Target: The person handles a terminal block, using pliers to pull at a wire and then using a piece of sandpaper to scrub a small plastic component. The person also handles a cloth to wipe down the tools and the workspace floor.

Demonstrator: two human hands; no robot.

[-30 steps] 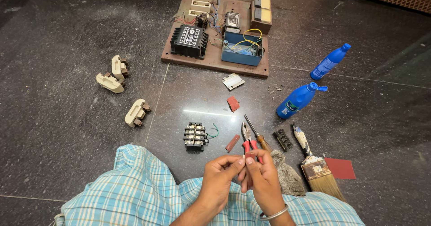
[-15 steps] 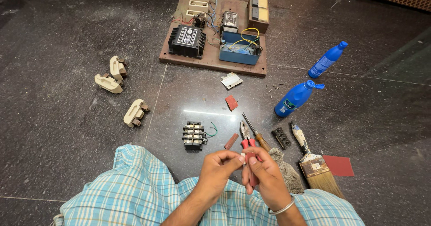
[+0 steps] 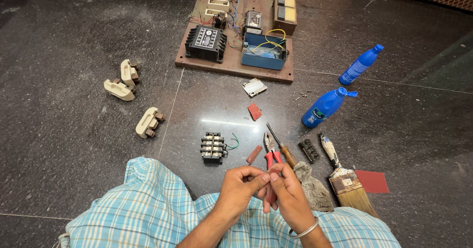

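Since half a second ago your hands have barely shifted, staying together over your lap. Your left hand [image 3: 241, 189] and right hand [image 3: 288, 194] pinch a small reddish piece [image 3: 274, 170] between the fingertips, mid-fiddle. Just beyond your fingers lie the pliers [image 3: 270, 152] and screwdriver [image 3: 282, 144] on the floor [image 3: 74, 41]; a firmer two-handed grip seems needed next.
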